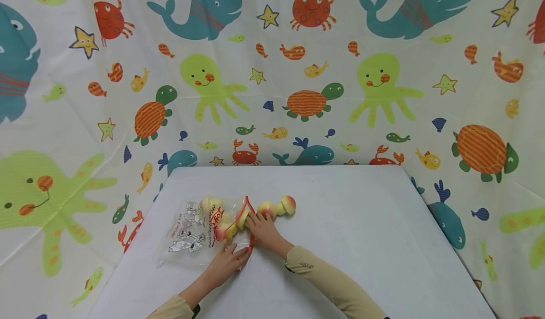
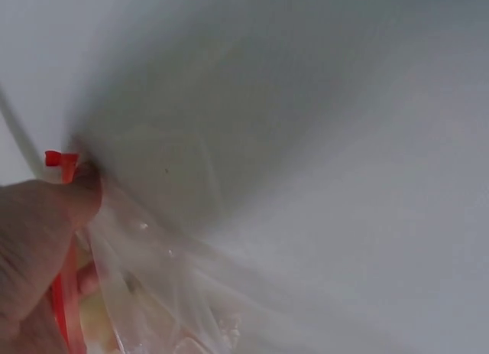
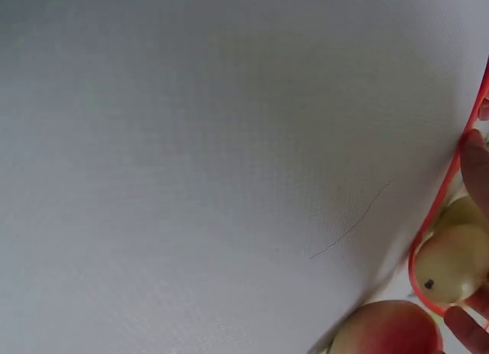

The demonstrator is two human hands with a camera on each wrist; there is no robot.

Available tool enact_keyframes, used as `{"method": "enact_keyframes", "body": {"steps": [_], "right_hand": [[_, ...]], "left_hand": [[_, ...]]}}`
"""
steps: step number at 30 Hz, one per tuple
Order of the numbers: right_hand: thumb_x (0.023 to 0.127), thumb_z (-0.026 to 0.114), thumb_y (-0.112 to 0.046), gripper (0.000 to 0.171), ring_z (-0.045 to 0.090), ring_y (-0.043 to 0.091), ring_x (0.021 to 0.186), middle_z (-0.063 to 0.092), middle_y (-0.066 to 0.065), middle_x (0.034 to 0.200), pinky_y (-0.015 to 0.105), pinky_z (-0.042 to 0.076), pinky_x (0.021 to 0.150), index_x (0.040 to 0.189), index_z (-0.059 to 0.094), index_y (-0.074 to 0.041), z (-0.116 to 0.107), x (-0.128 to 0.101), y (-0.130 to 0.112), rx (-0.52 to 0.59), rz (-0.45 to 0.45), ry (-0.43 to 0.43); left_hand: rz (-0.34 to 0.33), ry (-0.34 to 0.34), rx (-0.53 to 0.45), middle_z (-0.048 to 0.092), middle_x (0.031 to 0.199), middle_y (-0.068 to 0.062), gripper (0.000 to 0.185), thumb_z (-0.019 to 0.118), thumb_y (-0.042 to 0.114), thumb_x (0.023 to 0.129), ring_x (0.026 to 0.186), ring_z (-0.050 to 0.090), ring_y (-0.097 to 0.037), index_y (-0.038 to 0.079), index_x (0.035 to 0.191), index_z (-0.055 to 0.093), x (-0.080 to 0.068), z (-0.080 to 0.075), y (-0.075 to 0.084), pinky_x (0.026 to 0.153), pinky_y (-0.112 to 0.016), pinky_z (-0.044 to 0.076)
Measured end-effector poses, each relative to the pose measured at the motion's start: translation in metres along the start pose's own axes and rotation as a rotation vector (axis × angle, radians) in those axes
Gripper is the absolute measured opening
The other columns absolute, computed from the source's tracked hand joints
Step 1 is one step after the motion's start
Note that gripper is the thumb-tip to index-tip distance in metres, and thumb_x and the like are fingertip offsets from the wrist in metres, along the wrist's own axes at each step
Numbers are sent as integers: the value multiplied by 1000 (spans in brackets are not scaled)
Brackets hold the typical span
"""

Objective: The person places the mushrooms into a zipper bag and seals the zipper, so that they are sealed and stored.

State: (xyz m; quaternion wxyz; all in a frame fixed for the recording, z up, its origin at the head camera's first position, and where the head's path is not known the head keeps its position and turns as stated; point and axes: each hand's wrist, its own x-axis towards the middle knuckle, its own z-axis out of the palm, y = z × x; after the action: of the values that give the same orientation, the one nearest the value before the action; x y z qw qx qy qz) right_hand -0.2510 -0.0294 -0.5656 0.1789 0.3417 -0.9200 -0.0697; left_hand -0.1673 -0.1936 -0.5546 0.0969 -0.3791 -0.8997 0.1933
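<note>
A clear plastic zip bag with a red seal strip and printed cartoon figures (image 1: 193, 231) lies flat on the left of the white bench (image 1: 362, 243), several yellow-pink peaches showing inside. The left hand (image 1: 227, 261) pinches the red rim's near end, seemingly to keep the mouth open. The right hand (image 1: 264, 229), fingers curled, grips a peach (image 1: 267, 208) at the mouth, and another yellow-red peach (image 1: 288, 204) sits just outside.

Two bare arms in long khaki/tan sleeves, cuffs ending at the wrists. Right sleeve (image 1: 328, 281) has a small dark mark near the cuff; left sleeve (image 1: 172, 308) shows a dark lining edge at the cuff. No gloves, rings or watch visible on left hand (image 1: 227, 261) or right hand (image 1: 264, 229)
</note>
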Motion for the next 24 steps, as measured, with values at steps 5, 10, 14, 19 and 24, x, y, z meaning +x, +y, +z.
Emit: {"method": "enact_keyframes", "body": {"steps": [5,10,14,19,24], "right_hand": [[61,70,-56,72,46,16,108,49,-1,127,33,36,79,117,47,-16,2,2,0,27,-14,3],[66,69,-50,68,46,14,111,48,-3,128,32,36,80,122,47,-18,2,2,1,22,-51,9],[72,67,-39,58,47,12,110,48,-5,129,31,37,80,123,48,-21,3,2,1,7,-79,49],[75,64,-31,55,46,13,112,44,-5,134,33,39,84,127,46,-23,2,2,1,45,-93,24],[81,57,-26,51,46,14,114,43,-5,136,33,39,87,130,44,-25,3,3,0,60,-93,3]], "left_hand": [[-5,27,4,56,120,12,45,59,15,78,100,53,-20,27,121,54,-1,0,0,87,-49,39],[-19,52,-18,57,119,12,46,59,16,77,98,53,-21,28,121,54,-2,1,0,85,-50,39],[-21,77,-20,57,118,12,46,58,16,76,99,54,-21,29,120,55,-3,3,-1,85,-52,40],[-11,131,-36,58,117,11,48,59,15,73,96,54,-21,28,119,56,-3,6,-2,84,-51,40],[4,188,-45,60,114,7,42,62,21,72,96,54,-22,24,115,58,-2,8,-7,83,-51,40]]}}
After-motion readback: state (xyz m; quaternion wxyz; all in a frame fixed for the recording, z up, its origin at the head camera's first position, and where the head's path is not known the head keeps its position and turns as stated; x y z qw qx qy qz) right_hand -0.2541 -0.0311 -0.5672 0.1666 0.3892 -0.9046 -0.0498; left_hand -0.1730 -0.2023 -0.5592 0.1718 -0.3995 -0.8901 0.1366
